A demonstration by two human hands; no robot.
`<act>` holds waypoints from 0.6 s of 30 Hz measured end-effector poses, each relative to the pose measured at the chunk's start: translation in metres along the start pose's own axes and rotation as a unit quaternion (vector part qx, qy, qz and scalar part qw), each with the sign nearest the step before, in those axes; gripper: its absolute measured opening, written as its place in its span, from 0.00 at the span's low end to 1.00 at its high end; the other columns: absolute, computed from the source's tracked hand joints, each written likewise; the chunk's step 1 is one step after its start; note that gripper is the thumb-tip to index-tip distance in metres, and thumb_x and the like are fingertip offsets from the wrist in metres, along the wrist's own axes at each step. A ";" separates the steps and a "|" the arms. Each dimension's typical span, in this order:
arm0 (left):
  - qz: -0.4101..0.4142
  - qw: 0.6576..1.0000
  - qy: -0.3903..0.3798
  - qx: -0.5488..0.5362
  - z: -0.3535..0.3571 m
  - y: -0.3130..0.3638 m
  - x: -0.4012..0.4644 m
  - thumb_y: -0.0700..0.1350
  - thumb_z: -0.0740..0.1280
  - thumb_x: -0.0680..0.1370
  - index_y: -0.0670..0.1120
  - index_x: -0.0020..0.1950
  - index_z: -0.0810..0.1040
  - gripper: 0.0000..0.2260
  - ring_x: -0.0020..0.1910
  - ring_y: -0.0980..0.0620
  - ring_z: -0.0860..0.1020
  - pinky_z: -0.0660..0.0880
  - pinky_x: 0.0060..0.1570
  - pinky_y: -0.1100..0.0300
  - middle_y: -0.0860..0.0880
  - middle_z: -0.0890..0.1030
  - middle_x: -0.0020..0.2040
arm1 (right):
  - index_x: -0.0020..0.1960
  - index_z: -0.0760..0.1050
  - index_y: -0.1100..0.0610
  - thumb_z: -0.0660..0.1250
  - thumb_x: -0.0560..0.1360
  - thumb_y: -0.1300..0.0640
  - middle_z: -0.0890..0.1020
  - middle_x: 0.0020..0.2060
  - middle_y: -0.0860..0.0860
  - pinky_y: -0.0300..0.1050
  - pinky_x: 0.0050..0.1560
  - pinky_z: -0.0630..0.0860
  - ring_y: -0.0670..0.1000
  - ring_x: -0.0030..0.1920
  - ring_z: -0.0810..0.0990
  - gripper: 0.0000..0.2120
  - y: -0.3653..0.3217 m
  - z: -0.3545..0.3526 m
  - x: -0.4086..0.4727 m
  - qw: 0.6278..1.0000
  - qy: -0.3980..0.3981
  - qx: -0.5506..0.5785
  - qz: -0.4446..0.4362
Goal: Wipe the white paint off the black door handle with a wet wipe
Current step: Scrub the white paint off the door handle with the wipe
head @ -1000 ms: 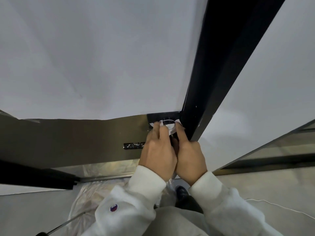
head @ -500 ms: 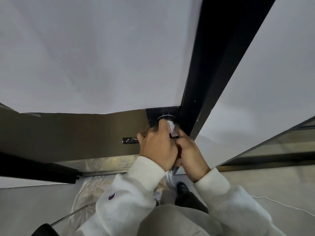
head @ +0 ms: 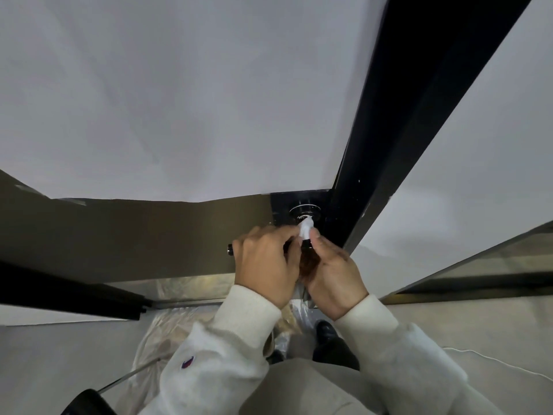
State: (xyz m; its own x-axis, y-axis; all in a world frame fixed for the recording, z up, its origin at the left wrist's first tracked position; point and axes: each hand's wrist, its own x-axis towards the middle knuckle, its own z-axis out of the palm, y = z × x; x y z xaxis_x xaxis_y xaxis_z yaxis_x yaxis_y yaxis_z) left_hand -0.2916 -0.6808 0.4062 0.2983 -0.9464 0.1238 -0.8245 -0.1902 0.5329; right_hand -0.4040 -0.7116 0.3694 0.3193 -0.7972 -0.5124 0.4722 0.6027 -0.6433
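Observation:
A black door handle [head: 230, 250] juts from a black plate with a round rose [head: 305, 211] on the door; only its left tip and the rose show. My left hand [head: 266, 265] is wrapped over the lever. My right hand [head: 332, 271] pinches a bunched white wet wipe [head: 305, 228] against the handle's neck just below the rose. Both hands touch each other, and the lever's middle is hidden under them.
The door [head: 179, 100] is covered in white above and brown below, with a black frame [head: 389, 145] to the right. Clear plastic sheeting [head: 167, 327] lies on the floor, with a thin white cable [head: 490, 359] at right and my dark shoe [head: 324, 330] below.
Both hands slid down from the rose onto the handle; the round rose is now uncovered. The wipe has bunched up between my fingertips, and my left hand now covers the lever.

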 end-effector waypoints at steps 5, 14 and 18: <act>0.010 0.999 0.013 0.029 -0.007 -0.010 0.000 0.55 0.64 0.78 0.57 0.51 0.83 0.09 0.49 0.50 0.78 0.66 0.48 0.53 0.57 0.82 0.47 | 0.48 0.86 0.49 0.70 0.78 0.49 0.86 0.36 0.43 0.44 0.45 0.82 0.44 0.39 0.84 0.08 -0.014 -0.004 -0.016 0.821 0.135 -0.474 -0.288; 0.044 0.998 -0.020 0.032 -0.014 -0.016 -0.002 0.54 0.61 0.77 0.57 0.52 0.82 0.11 0.44 0.49 0.82 0.70 0.47 0.53 0.54 0.86 0.43 | 0.46 0.83 0.62 0.69 0.80 0.58 0.86 0.44 0.61 0.55 0.53 0.82 0.59 0.45 0.86 0.08 -0.017 0.032 0.020 0.990 0.138 -0.027 0.018; 0.048 0.998 -0.019 0.029 -0.014 -0.016 -0.002 0.53 0.61 0.77 0.56 0.50 0.82 0.10 0.43 0.50 0.81 0.69 0.46 0.53 0.55 0.84 0.41 | 0.65 0.77 0.66 0.64 0.81 0.51 0.83 0.60 0.63 0.55 0.55 0.82 0.61 0.61 0.82 0.21 -0.009 0.031 0.018 0.987 0.076 0.098 0.100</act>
State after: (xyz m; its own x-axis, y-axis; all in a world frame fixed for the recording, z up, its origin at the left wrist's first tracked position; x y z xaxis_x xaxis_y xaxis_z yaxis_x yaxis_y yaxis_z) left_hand -0.2721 -0.6723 0.4090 0.1985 -0.9700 0.1403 -0.8755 -0.1111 0.4702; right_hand -0.3769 -0.7327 0.3837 0.3022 -0.6392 -0.7072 0.5663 0.7172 -0.4062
